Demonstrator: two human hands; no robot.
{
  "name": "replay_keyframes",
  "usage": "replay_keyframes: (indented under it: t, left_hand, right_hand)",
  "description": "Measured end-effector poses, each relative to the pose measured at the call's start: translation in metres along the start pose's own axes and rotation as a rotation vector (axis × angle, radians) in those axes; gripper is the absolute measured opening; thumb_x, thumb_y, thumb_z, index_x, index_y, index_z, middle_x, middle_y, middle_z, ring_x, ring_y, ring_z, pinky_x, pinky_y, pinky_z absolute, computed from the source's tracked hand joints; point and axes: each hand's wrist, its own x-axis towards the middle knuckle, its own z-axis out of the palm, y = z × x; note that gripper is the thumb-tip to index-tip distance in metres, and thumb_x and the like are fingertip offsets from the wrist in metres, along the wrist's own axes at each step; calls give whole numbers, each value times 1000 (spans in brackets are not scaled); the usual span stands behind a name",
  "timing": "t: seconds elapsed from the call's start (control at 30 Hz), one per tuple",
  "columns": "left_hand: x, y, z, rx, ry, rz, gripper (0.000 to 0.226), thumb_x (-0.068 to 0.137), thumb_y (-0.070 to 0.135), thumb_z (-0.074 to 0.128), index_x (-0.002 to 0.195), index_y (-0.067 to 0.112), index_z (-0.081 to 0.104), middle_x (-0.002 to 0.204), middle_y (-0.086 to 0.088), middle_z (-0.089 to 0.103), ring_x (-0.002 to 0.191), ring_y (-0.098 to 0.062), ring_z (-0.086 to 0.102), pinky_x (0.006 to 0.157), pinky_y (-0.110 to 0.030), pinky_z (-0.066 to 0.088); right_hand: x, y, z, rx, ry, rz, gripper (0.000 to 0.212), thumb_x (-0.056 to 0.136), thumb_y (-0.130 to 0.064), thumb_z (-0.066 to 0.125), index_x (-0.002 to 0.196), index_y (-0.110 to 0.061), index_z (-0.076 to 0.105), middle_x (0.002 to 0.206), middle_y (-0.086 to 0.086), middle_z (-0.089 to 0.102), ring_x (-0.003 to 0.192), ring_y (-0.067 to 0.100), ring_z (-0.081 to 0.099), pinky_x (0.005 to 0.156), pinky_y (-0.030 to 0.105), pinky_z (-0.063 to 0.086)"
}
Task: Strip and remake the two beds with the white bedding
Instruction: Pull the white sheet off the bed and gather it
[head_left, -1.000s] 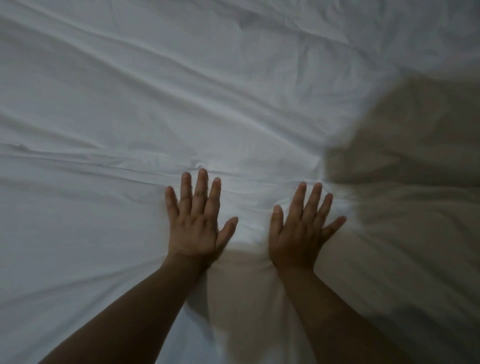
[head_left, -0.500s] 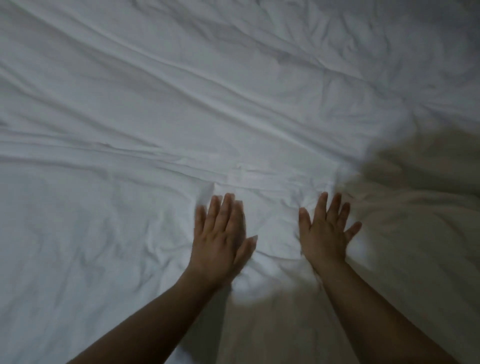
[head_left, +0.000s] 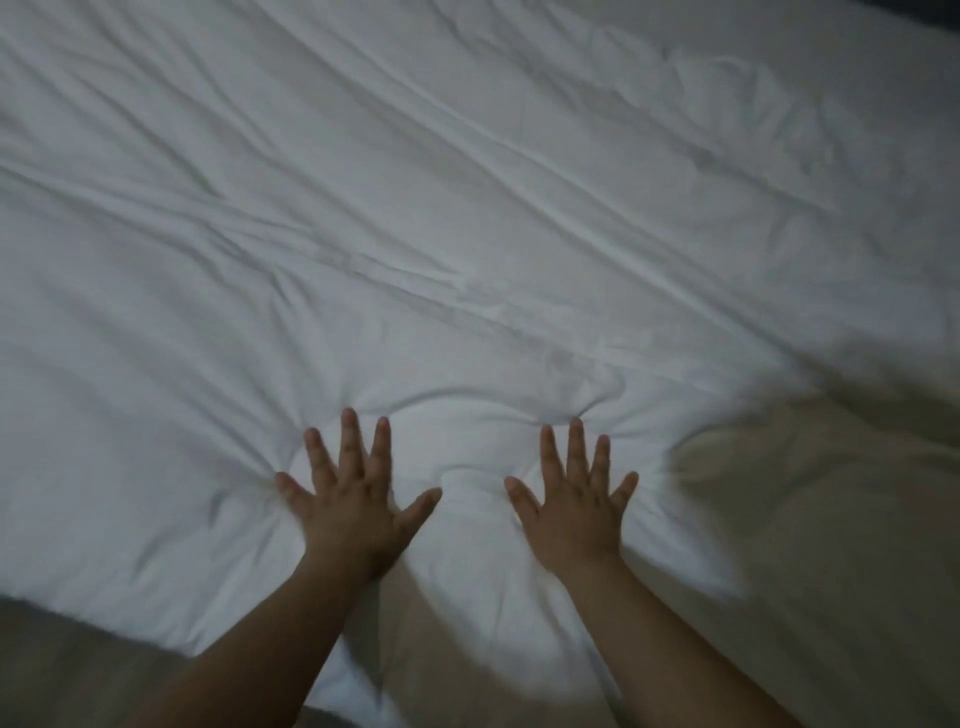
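A white bed cover (head_left: 415, 234) fills nearly the whole view, soft and creased with long diagonal folds. My left hand (head_left: 353, 499) lies palm down on it near the front, fingers spread wide. My right hand (head_left: 574, 493) lies flat beside it, about a hand's width to the right, fingers also spread. The fabric dents and puckers around both palms. Neither hand grips anything. A dim beige shadow covers the right and lower part of the cover (head_left: 805, 519).
The near edge of the cover runs across the lower left, with a darker grey surface (head_left: 62, 665) below it. A bunched, crumpled patch of fabric (head_left: 753, 119) lies at the far right. A dark strip (head_left: 924, 15) shows at the top right corner.
Both hands have slid apart and their fingers have spread wider on the cover. The view has pulled back, so the cover's near edge now shows at lower left.
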Motion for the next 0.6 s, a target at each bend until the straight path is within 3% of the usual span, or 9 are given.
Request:
replay_keyframes:
  t: [0.07, 0.13, 0.2, 0.23, 0.37, 0.6]
  left_hand:
    - [-11, -3, -11, -24, -49, 37, 95, 80, 80, 25, 150, 29, -16, 158, -5, -23, 144, -39, -16, 112, -60, 5]
    - [-29, -6, -26, -74, -70, 102, 84, 87, 62, 43, 152, 20, 11, 160, -9, 4, 145, -37, 10, 114, -46, 19]
    - [-52, -10, -39, -231, -44, 162, 55, 87, 46, 49, 132, 16, 46, 141, -9, 42, 129, -29, 42, 102, -32, 38]
    - [-67, -13, -50, -315, -35, 158, 42, 88, 43, 47, 120, 17, 54, 129, -3, 52, 119, -24, 50, 96, -30, 42]
    - [-117, -20, -85, -375, -26, 111, 42, 95, 38, 49, 135, 22, 47, 137, 5, 48, 123, -13, 48, 98, -21, 36]
    - [-208, -13, -156, -518, 82, -76, 41, 95, 37, 51, 131, 18, 52, 131, 0, 55, 115, -15, 54, 93, -24, 40]
  right_hand:
    - [-2, -2, -24, 34, -96, 14, 78, 89, -69, 27, 153, -32, 1, 161, 0, -11, 147, 30, -6, 113, 57, 9]
    - [-12, -5, -52, 102, -141, -18, 70, 91, -56, 44, 149, -20, 26, 157, 9, 20, 143, 28, 21, 111, 42, 27]
    - [-31, -6, -76, 173, -117, -53, 54, 93, -44, 48, 138, -14, 45, 141, 9, 46, 130, 26, 42, 102, 31, 37]
    - [-46, -8, -89, 195, -97, -67, 50, 94, -42, 48, 137, -15, 47, 137, 8, 50, 127, 24, 46, 99, 29, 38]
    - [-94, -11, -126, 204, -148, -125, 52, 94, -43, 49, 139, -17, 44, 140, 3, 49, 129, 18, 45, 100, 26, 37]
    - [-179, -20, -199, 242, -47, -250, 44, 92, -37, 55, 132, -18, 52, 133, 1, 56, 122, 17, 51, 96, 26, 40]
